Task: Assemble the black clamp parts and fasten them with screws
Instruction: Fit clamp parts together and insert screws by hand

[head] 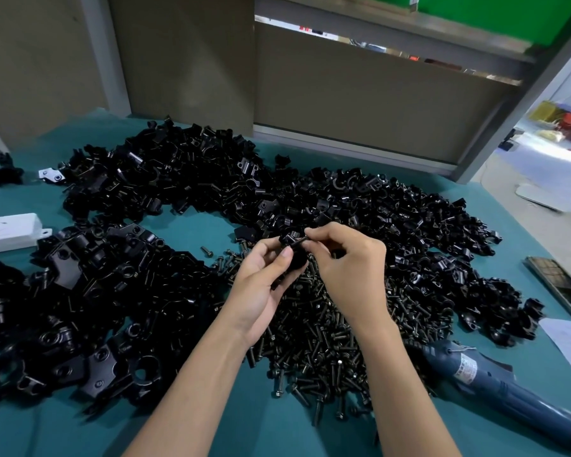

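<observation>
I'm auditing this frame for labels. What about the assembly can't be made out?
1. Head view: how far the screw sits in the clamp part; left hand and right hand cover it.
2. Head view: blue power tool, rear cut by the frame edge; its label print is too small.

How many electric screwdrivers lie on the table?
1. The blue electric screwdriver lies on the teal table at the near right, beside the screw pile. Another could be hidden under the heaps of black clamp parts.
</observation>
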